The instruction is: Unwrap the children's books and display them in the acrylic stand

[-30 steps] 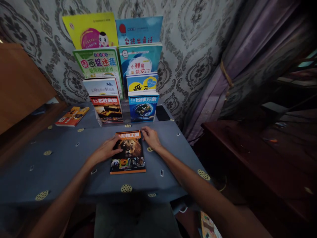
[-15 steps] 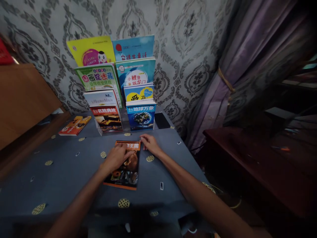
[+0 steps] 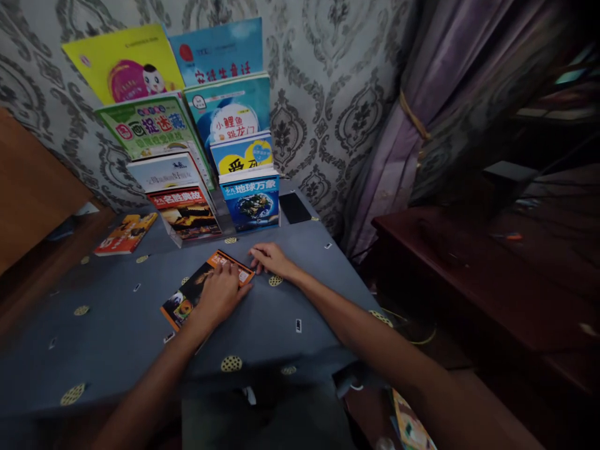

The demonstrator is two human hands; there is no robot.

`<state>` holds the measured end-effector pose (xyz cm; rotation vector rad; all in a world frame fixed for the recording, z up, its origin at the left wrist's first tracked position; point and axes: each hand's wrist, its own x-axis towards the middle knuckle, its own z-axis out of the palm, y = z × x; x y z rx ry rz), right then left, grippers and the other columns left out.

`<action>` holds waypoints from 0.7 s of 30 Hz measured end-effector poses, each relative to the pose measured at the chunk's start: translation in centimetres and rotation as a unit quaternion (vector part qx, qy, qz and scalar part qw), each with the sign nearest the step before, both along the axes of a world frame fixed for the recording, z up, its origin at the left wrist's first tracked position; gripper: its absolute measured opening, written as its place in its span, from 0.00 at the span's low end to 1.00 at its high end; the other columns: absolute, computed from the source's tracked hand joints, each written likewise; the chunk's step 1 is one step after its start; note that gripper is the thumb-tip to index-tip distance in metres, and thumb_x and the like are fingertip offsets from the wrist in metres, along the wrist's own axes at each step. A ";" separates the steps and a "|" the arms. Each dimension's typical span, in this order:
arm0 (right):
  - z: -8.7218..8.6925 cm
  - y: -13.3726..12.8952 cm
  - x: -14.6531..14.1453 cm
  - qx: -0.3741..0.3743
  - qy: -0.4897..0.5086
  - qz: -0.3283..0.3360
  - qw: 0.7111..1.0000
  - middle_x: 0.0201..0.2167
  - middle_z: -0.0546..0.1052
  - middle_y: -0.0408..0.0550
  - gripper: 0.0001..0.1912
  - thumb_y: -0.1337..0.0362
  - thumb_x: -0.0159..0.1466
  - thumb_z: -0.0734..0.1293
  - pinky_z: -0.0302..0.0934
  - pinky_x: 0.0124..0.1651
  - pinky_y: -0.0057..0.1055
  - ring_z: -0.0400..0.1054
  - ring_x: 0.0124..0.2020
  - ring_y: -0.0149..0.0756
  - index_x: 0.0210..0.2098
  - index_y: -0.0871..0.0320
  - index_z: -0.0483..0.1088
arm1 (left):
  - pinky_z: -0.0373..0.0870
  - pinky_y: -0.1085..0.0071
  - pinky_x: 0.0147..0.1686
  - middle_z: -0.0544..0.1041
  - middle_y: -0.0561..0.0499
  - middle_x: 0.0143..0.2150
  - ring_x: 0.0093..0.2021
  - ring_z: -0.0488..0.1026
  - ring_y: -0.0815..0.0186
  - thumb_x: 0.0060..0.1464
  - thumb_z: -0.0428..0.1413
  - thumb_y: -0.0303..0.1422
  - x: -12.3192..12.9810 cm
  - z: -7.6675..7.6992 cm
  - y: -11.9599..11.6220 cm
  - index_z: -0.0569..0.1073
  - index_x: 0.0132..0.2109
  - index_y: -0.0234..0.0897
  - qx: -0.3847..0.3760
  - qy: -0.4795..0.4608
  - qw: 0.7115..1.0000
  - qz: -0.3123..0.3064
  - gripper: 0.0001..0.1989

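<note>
A dark book with an orange border (image 3: 192, 284) lies slanted on the blue-grey tablecloth, its top edge toward the upper right. My left hand (image 3: 219, 292) rests on it, fingers spread over the cover and thumb stretched along the right edge. Part of the cover is hidden under this hand. Close to the book's upper right corner is my right hand (image 3: 272, 259), loosely bent, with a small gap between thumb and forefinger. Whether it touches the corner I cannot tell. Behind both hands, a clear stand holds several books, including a blue earth book (image 3: 253, 203) and a red-topped book (image 3: 185, 212).
An orange book (image 3: 125, 234) lies at the table's left. Beside the stand on the right is a flat black object (image 3: 294, 208). A brown wooden panel (image 3: 35, 187) borders the left side; a dark red cabinet (image 3: 445, 281) and a tied purple curtain (image 3: 396, 150) are on the right.
The book has turned clockwise under my left hand, its lower end swinging left. My right hand stays near its upper right corner. The view has tilted and moved closer to the stand.
</note>
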<state>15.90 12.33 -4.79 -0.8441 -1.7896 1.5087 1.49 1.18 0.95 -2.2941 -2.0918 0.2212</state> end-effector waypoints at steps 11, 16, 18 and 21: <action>-0.3 0.1 0.2 0.035 0.001 -0.057 0.998 0.25 0.77 0.42 0.09 0.64 0.68 0.61 0.59 0.20 0.17 0.71 0.21 0.26 0.35 0.59 0.70 | 0.73 0.62 0.42 0.79 0.33 0.47 0.47 0.78 0.50 0.68 0.39 0.36 1.7 0.9 -0.1 0.73 0.50 0.27 -0.010 0.047 0.999 -0.001 0.21; -0.2 0.1 0.2 0.023 0.008 -0.041 0.999 0.25 0.76 0.42 0.09 0.64 0.69 0.61 0.60 0.20 0.17 0.72 0.21 0.26 0.35 0.59 0.69 | 0.72 0.63 0.41 0.81 0.37 0.46 0.45 0.80 0.52 0.69 0.37 0.37 1.3 1.6 0.1 0.75 0.47 0.31 -0.019 0.041 0.999 0.001 0.23; -0.1 0.0 0.2 0.019 0.009 -0.035 0.999 0.25 0.76 0.42 0.08 0.64 0.69 0.61 0.60 0.20 0.17 0.72 0.21 0.26 0.34 0.59 0.69 | 0.72 0.63 0.42 0.81 0.38 0.45 0.45 0.80 0.52 0.69 0.38 0.37 1.3 2.1 0.1 0.75 0.47 0.32 -0.030 0.042 0.999 0.005 0.23; 0.1 -0.1 0.2 0.017 0.008 -0.032 0.999 0.24 0.75 0.42 0.09 0.66 0.69 0.60 0.60 0.20 0.16 0.72 0.21 0.26 0.33 0.59 0.68 | 0.72 0.62 0.42 0.81 0.36 0.45 0.45 0.80 0.51 0.69 0.37 0.37 1.4 2.7 0.0 0.75 0.47 0.32 -0.043 0.040 0.998 0.010 0.23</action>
